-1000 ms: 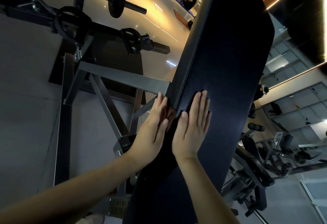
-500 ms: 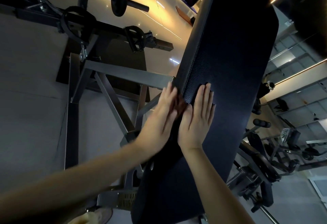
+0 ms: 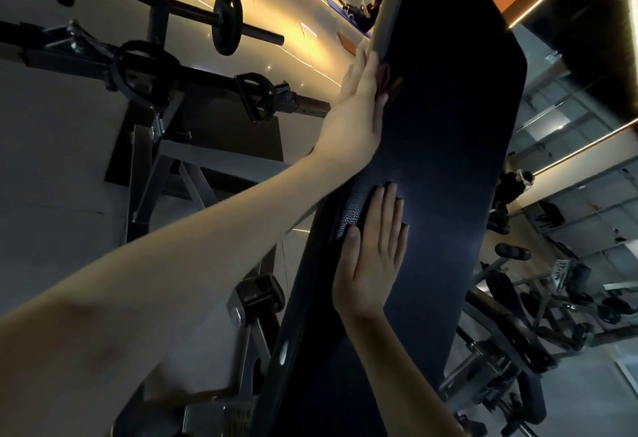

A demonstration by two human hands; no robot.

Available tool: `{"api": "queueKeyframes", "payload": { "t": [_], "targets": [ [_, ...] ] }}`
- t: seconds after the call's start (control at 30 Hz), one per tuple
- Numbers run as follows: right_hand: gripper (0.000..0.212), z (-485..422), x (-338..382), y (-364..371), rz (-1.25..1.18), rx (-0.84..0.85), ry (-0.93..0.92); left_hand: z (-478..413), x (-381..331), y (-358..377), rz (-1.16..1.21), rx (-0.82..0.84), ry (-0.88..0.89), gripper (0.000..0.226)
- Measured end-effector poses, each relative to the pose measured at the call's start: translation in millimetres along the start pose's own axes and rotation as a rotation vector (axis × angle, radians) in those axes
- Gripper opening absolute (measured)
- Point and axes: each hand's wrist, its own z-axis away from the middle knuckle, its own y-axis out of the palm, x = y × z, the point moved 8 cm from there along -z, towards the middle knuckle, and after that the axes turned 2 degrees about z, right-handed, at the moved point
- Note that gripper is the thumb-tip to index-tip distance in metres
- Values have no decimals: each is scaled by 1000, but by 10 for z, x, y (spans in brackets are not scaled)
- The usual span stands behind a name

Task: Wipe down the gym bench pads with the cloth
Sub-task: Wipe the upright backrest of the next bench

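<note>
The long dark bench pad (image 3: 448, 160) runs from the bottom centre up to the top right. My left hand (image 3: 359, 112) lies flat with straight fingers against the pad's left edge, high up. It presses a small reddish-brown cloth (image 3: 390, 81), which shows only as a sliver past the fingers. My right hand (image 3: 373, 257) rests flat on the pad's face lower down, fingers straight and together, holding nothing.
The bench's grey steel frame (image 3: 193, 157) stands left of the pad, with strap handles (image 3: 255, 94) and a barbell with a plate (image 3: 227, 21) behind it. Other machines (image 3: 538, 319) crowd the right side. A person (image 3: 514, 184) stands at the right; others sit on mats (image 3: 359, 8) far off.
My left hand has slid up along the pad's left edge with the cloth under it. My right hand stays flat on the pad, so the hands are now well apart.
</note>
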Motion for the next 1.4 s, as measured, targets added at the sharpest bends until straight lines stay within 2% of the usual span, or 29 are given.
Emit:
{"api": "queueKeyframes", "payload": {
  "t": [0.13,0.3,0.4,0.53,0.67,0.77,0.9,1.03,1.23,1.33,1.4],
  "targets": [
    [56,-7,-11,1,7,14,0,286,30,-32,25,13,51,58],
    [54,-10,-24,4,37,12,-6,1248,143,-5,101,88,61,61],
    [54,-4,-6,-4,39,1,-21,1450,168,28,48,128,86,61],
    [54,-9,-22,12,39,-3,-10,1136,102,47,-55,110,86,62],
    [56,7,-25,20,27,2,-1,293,3,0,-95,36,-29,61],
    [56,15,-8,12,27,12,0,-240,-89,-5,-70,33,-47,59],
    [57,11,4,14,43,41,17,-232,-85,-37,-24,47,-40,56],
    [57,11,-9,16,9,60,27,375,19,-62,7,72,-28,55],
    [56,58,-75,48,35,86,-3,1959,314,7,106,147,-45,61],
    [55,384,-88,36,6,102,-19,2665,468,52,114,193,-163,69],
    [55,706,-124,33,1,115,-9,2917,498,63,85,192,-177,73]
  ]
}}
